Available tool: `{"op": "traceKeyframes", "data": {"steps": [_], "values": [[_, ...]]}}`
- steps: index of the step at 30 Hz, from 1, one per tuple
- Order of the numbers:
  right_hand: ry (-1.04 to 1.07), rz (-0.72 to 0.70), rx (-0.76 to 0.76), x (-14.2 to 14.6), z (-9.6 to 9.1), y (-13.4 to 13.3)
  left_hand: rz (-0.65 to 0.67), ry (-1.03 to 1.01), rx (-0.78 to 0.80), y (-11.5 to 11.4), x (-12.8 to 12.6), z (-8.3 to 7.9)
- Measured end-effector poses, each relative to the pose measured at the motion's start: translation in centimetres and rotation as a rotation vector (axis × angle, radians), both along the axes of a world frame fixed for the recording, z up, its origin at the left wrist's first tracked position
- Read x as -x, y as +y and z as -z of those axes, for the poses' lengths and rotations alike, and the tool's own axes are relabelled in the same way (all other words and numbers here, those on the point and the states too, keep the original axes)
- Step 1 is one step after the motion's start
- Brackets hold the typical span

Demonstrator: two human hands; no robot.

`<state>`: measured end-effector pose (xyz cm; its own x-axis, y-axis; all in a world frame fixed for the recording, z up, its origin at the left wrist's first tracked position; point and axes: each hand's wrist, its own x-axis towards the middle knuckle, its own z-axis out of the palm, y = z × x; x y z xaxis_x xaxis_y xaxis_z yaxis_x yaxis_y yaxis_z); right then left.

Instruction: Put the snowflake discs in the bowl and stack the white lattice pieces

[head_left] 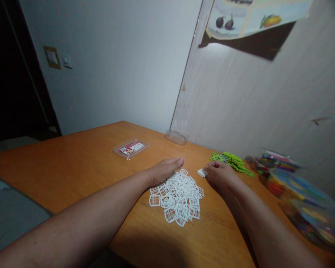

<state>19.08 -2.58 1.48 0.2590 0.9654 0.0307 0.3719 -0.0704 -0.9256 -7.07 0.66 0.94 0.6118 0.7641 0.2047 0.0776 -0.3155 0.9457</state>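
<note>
A heap of small white lattice pieces shaped like little windows (181, 197) lies spread on the wooden table. My left hand (167, 170) rests along the heap's upper left edge, fingers stretched forward and thumb on top, gripping nothing. To the right of the heap, my right hand (219, 172) is closed, its fingertips at a small white bundle (202, 172) that looks like a few of the same pieces together. Its other fingers are hidden behind the hand.
A clear plastic lid with a label (131, 148) and a clear plastic tub (175, 137) stand farther back on the table (80, 160). Green lattice pieces (234, 162) lie beyond my right hand. Blurred containers with colourful contents (298, 186) line the right edge by the wall.
</note>
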Motion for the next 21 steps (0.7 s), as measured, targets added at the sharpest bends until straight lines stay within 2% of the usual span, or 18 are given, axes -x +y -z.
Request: {"op": "traceKeyframes", "data": {"steps": [1,6,9,13,17,19,21], "values": [[-0.015,-0.049,0.018,0.4,-0.6,-0.5,-0.001,0.001,0.009,0.0,0.0,0.1],[-0.162,-0.543,0.232,2.5,-2.9,-2.5,-0.013,0.005,0.038,0.0,-0.1,0.2],[-0.246,-0.686,0.272,3.3,-3.0,-2.8,-0.014,-0.009,0.041,-0.1,-0.1,0.1],[-0.28,-0.74,0.326,3.8,-2.6,-2.8,-0.007,-0.015,0.039,-0.2,-0.1,0.0],[-0.163,-0.732,0.307,3.6,-2.7,-2.9,-0.006,-0.017,0.033,-0.1,-0.2,0.2],[-0.068,-0.703,0.31,3.2,-3.1,-2.9,-0.007,-0.02,0.04,0.0,-0.2,0.3],[-0.021,-0.613,0.297,2.5,-3.6,-2.7,-0.004,-0.022,0.045,0.0,-0.2,0.3]]}}
